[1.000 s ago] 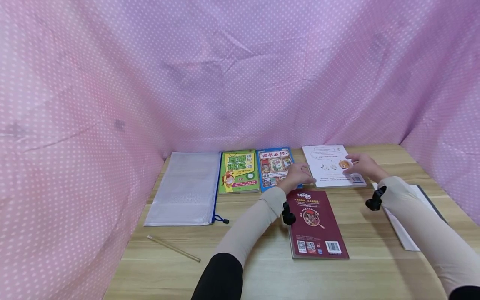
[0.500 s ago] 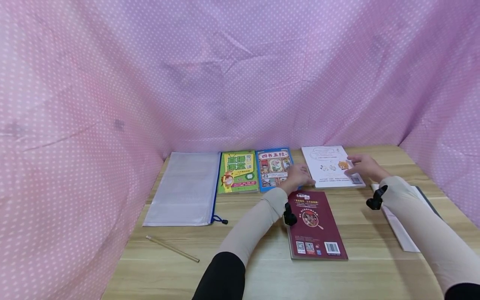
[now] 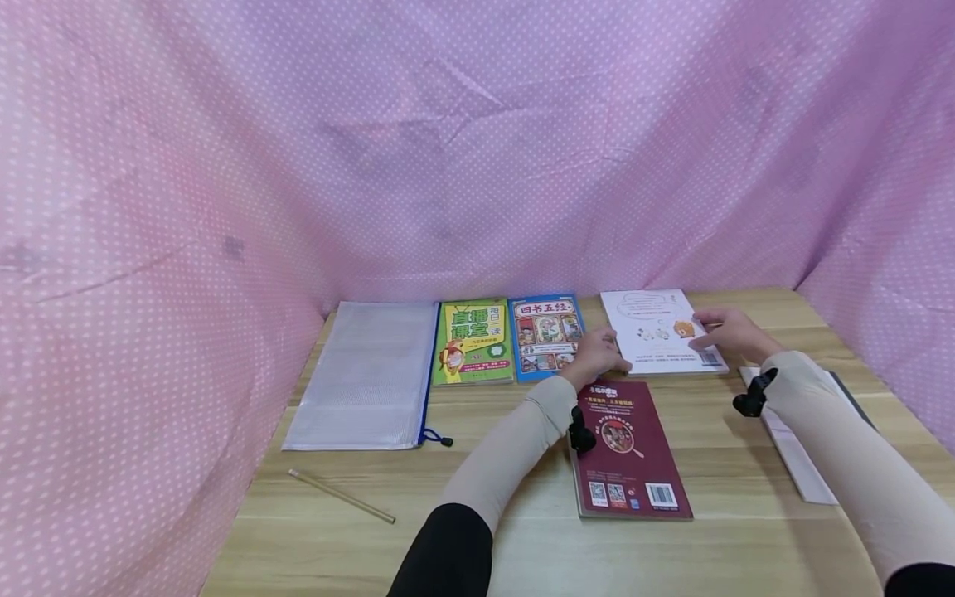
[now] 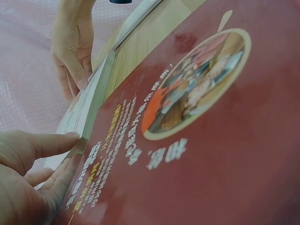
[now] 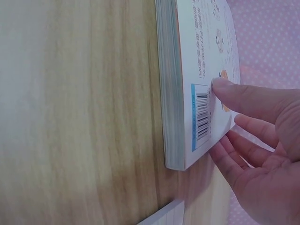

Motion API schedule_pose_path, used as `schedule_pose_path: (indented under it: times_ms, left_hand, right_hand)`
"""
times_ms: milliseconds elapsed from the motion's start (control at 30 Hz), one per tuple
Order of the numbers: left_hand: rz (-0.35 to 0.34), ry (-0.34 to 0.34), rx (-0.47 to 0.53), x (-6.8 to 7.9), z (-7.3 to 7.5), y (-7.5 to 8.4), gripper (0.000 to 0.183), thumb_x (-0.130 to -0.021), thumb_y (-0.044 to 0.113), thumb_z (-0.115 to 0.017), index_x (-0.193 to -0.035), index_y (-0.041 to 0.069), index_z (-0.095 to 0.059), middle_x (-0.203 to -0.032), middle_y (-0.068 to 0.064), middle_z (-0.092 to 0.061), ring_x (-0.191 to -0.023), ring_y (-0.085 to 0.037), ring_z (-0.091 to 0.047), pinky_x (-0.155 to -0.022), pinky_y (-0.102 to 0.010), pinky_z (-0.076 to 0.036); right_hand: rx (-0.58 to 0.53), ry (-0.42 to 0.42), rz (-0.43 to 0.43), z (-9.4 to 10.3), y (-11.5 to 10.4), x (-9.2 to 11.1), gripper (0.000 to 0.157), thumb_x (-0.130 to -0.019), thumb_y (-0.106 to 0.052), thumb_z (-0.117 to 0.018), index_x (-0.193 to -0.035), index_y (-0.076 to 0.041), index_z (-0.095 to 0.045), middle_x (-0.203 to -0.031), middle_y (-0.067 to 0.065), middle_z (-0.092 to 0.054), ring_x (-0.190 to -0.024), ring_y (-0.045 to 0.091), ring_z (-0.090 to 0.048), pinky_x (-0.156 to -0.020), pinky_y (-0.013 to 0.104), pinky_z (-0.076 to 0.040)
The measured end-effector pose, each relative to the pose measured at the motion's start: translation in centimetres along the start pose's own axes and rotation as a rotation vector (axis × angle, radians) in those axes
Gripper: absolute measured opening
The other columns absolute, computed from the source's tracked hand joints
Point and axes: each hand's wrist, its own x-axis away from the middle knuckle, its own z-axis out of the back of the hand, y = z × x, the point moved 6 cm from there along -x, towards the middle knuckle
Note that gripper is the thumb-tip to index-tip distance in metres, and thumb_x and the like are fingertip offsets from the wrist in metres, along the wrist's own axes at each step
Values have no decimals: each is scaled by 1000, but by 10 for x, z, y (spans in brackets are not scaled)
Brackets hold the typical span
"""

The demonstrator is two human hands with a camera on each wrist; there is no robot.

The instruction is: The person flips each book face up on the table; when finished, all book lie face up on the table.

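Observation:
A white book with small cartoon animals and a barcode lies at the back of the table, between both hands. My left hand holds its near left corner, thumb at the edge and fingers alongside, as the left wrist view shows. On the opposite side my right hand grips the right edge; its thumb lies on the cover and the fingers touch the side. Under my left wrist is a dark red book, back cover up. A blue book is just left of the left hand.
A green book lies beside the blue one. Farther left is a mesh zipper pouch with blue trim, and a pencil in front of it. White paper or a notebook is partly hidden under my right forearm. A pink dotted cloth hangs behind.
Both hands have stayed at the white book's sides. My right hand has shifted very slightly to the right; the books stay almost where they were.

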Motion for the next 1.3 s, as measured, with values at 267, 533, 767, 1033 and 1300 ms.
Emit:
schedule_pose_path:
  times_ms: [267, 533, 767, 1033, 1300]
  left_hand:
    - [-27, -28, 3, -1, 1, -3, 69, -77, -5, -85, -140, 6, -59, -101, -7, -69, -82, -11, -60, -76, -25, -56]
    - [-33, -38, 43, -1, 0, -4, 70, -77, -8, -84, -142, 5, -59, -81, 6, -55, -71, -4, -49, -65, -17, -44]
    - [-56, -68, 80, 0, 1, -5, 66, -80, -7, -81, -141, 6, -59, -82, 7, -52, -72, -4, -47, -64, -18, -42]
    - [-64, -64, 33, -1, 1, -5, 62, -79, -5, -83, -137, 6, -63, -86, 6, -59, -75, -2, -48, -68, -17, -45]
    - [-74, -56, -10, -3, 1, -5, 64, -79, -3, -84, -138, 9, -63, -101, 0, -67, -80, -2, -52, -74, -18, -51]
  right_hand:
    - [-15, -5, -19, 0, 3, -1, 78, -92, -11, -74, -150, 16, -31, -155, 40, -28, -138, 53, -37, -119, 62, -29]
    - [-9, -11, -40, -2, 3, 3, 75, -93, -13, -72, -150, 15, -32, -154, 41, -30, -135, 53, -38, -115, 62, -30]
    - [-15, -16, -53, -3, 5, 2, 76, -94, -14, -71, -152, 13, -30, -155, 41, -28, -136, 53, -36, -116, 63, -29]
    - [-28, -14, -67, -4, 3, 4, 75, -94, -15, -71, -152, 12, -31, -155, 40, -28, -137, 52, -35, -117, 64, -28]
    - [-52, -15, -85, -4, -1, 5, 71, -95, -9, -69, -151, 13, -32, -156, 41, -24, -142, 53, -29, -121, 66, -21]
